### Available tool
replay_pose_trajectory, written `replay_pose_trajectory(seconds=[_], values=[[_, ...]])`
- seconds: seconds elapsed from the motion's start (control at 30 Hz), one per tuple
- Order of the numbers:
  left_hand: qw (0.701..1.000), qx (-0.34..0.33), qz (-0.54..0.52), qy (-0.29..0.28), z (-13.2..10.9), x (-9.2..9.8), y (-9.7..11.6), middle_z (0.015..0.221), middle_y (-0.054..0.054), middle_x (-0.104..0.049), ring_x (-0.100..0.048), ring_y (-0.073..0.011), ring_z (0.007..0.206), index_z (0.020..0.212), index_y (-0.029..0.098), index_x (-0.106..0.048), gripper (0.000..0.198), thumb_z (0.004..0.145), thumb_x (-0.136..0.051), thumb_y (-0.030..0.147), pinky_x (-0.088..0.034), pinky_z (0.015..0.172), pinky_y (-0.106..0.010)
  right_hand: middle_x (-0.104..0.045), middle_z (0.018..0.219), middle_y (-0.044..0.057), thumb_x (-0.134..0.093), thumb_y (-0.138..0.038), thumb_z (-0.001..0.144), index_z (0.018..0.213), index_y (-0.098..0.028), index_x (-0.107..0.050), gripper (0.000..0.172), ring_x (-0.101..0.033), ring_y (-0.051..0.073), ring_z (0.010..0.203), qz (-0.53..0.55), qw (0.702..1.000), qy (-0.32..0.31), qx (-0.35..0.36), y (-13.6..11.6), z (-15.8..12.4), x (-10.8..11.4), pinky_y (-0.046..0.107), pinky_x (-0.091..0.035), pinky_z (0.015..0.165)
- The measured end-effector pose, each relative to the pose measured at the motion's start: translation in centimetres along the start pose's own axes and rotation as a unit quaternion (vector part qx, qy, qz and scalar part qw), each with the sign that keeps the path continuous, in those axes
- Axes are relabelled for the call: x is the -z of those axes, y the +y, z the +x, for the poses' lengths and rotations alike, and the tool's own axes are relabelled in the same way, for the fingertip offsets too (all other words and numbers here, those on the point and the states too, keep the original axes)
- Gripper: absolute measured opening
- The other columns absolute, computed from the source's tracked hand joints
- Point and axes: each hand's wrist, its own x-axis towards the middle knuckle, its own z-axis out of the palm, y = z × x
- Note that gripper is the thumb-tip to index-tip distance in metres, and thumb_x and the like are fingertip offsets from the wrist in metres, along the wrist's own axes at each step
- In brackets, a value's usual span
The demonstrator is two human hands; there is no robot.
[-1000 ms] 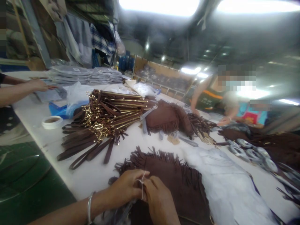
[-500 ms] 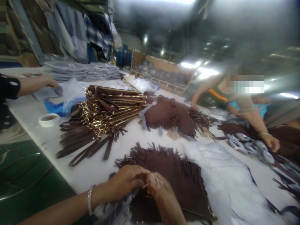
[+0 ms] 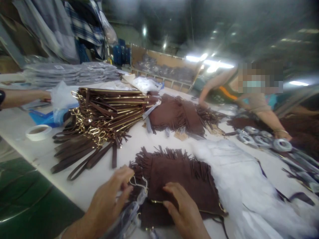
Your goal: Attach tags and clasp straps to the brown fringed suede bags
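In front of me lies a dark brown fringed bag point(image 3: 179, 176), with a gold zip along its near edge. My left hand point(image 3: 109, 196) is at the bag's left side, fingers closed on a small tan hang tag point(image 3: 132, 173). From the tag a white string point(image 3: 139, 182) loops to the bag's left end, where clear plastic wrap point(image 3: 136, 207) hangs around a strap or fitting. Over the bag's near part is my right hand point(image 3: 183, 207), its fingers apart and nothing held, the fingertips touching or just above the leather.
Brown straps with gold hardware point(image 3: 99, 116) are piled left of centre, a tape roll point(image 3: 38, 132) beside them. More fringed brown pieces point(image 3: 169, 113) lie behind. White plastic bags point(image 3: 229, 172) spread to the right. A co-worker's hand point(image 3: 282, 134) is near wrapped rings point(image 3: 259, 139); another person's arm point(image 3: 25, 97) reaches in left.
My hands were together on the white string; now they have separated. The left moved left with the tag, and the right opened over the bag. The view has shifted slightly.
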Motion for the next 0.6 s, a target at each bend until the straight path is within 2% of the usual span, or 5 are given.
replay_pose_trajectory(seconds=[0.1, 0.27, 0.4, 0.5, 0.6], values=[[0.977, -0.117, 0.076, -0.163, -0.5, -1.8, 1.9, 0.137, -0.006, -0.055, -0.053, -0.0264, 0.124, 0.136, 0.027, -0.049, 0.049, 0.088, -0.059, 0.019, -0.044, 0.106, -0.040, -0.051, 0.143, 0.010, -0.059, -0.011, 0.079, 0.131, -0.023, -0.056, 0.054, -0.045, 0.027, 0.132, -0.075, 0.996, -0.031, 0.046, 0.7, -1.0, 0.3, 0.046, -0.038, 0.110], [0.942, -0.177, 0.126, -0.257, 2.1, -2.8, 0.5, 0.116, -0.006, -0.066, -0.062, -0.0223, 0.105, 0.123, 0.025, -0.061, 0.057, 0.077, -0.044, -0.004, -0.050, 0.091, -0.035, -0.057, 0.133, 0.009, -0.057, -0.009, 0.084, 0.122, -0.021, -0.058, 0.040, -0.050, 0.025, 0.124, -0.100, 0.994, 0.040, 0.034, 0.4, -2.0, 0.0, 0.044, -0.040, 0.106], [0.928, -0.256, 0.177, -0.206, 3.7, -2.5, 0.7, 0.122, -0.005, -0.065, -0.056, -0.0299, 0.114, 0.113, 0.028, -0.067, 0.047, 0.078, -0.050, 0.003, -0.041, 0.099, -0.048, -0.060, 0.124, 0.007, -0.061, -0.007, 0.082, 0.110, -0.021, -0.057, 0.032, -0.052, 0.023, 0.117, -0.074, 0.992, 0.101, 0.026, -0.1, -2.3, -0.7, 0.040, -0.042, 0.101], [0.928, -0.293, 0.150, -0.173, 3.2, -3.3, 2.5, 0.135, -0.005, -0.057, -0.051, -0.0265, 0.124, 0.124, 0.027, -0.061, 0.043, 0.084, -0.054, 0.013, -0.040, 0.104, -0.040, -0.059, 0.121, 0.008, -0.059, -0.008, 0.084, 0.107, -0.020, -0.056, 0.026, -0.052, 0.025, 0.114, -0.112, 0.982, 0.151, 0.035, 0.3, -2.6, -2.0, 0.042, -0.041, 0.099], [0.930, -0.286, 0.146, -0.182, 2.5, -5.2, 3.4, 0.121, -0.005, -0.064, -0.060, -0.0239, 0.108, 0.118, 0.026, -0.063, 0.032, 0.087, -0.058, 0.022, -0.047, 0.096, -0.034, -0.063, 0.110, 0.009, -0.061, -0.014, 0.086, 0.098, -0.018, -0.058, 0.013, -0.054, 0.027, 0.099, -0.208, 0.953, 0.213, 0.051, 1.0, -2.9, -4.0, 0.044, -0.042, 0.091]])
